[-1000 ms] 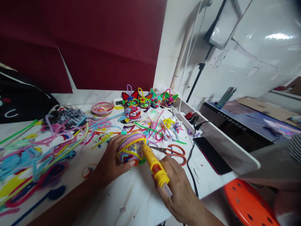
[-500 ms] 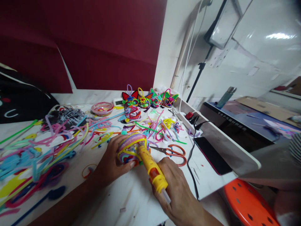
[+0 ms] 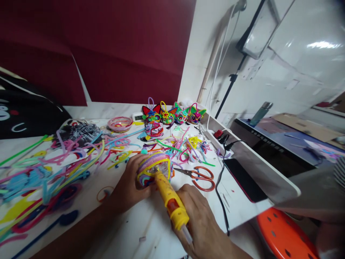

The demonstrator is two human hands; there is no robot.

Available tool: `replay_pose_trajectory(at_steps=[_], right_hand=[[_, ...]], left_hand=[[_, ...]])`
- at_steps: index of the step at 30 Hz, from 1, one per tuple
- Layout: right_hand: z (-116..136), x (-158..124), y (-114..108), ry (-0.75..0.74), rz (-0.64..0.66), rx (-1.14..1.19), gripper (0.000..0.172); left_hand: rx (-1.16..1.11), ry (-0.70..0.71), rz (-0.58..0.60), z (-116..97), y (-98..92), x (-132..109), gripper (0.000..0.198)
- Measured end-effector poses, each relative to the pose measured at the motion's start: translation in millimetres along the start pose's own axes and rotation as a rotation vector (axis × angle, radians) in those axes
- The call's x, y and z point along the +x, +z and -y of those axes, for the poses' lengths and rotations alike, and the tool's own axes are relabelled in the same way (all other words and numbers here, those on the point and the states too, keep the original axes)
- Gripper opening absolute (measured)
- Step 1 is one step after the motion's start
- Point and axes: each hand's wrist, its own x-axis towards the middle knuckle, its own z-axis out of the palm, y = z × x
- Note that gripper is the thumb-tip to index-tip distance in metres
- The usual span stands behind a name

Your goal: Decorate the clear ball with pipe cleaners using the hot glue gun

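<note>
Gently steady the striped ball (image 3: pixel 155 158) with left fingers (image 3: pixel 132 165) clamped round it, and guide the yellow glue gun (image 3: pixel 175 208), gripped in right fingers (image 3: pixel 185 191), evenly over the ball's clear patch (image 3: pixel 165 167).

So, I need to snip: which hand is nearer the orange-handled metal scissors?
Right hand, just this side of the scissors; left hand, farther off, left of their tips.

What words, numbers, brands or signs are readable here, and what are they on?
No text can be read with certainty.
White lettering on the side table's dark edge: too blurred.
Small white device with a display: any digits too small.
Black bag: a drawn smile, no readable words.
Yellow glue gun: no legible label.
</note>
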Motion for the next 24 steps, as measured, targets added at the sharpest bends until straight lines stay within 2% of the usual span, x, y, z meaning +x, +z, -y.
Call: replay_pose_trajectory(at_steps=[12, 19, 24], right_hand=[[5.1, 1.4, 7.0, -0.033, 0.009, 0.010, 0.016], [1.0, 1.0, 3.9, -0.030, 0.007, -0.001, 0.012], [0.5, 1.3, 0.4, -0.006, -0.053, 0.003, 0.007]], left_hand=[[0.009, -0.011, 0.024, 3.1, -1.1, -2.1, 0.071], [-0.010, -0.003, 0.017, 1.7, -0.3, -1.1, 0.067], [0.003, -0.006, -0.007, -1.1, 0.0, 0.5, 0.066]])
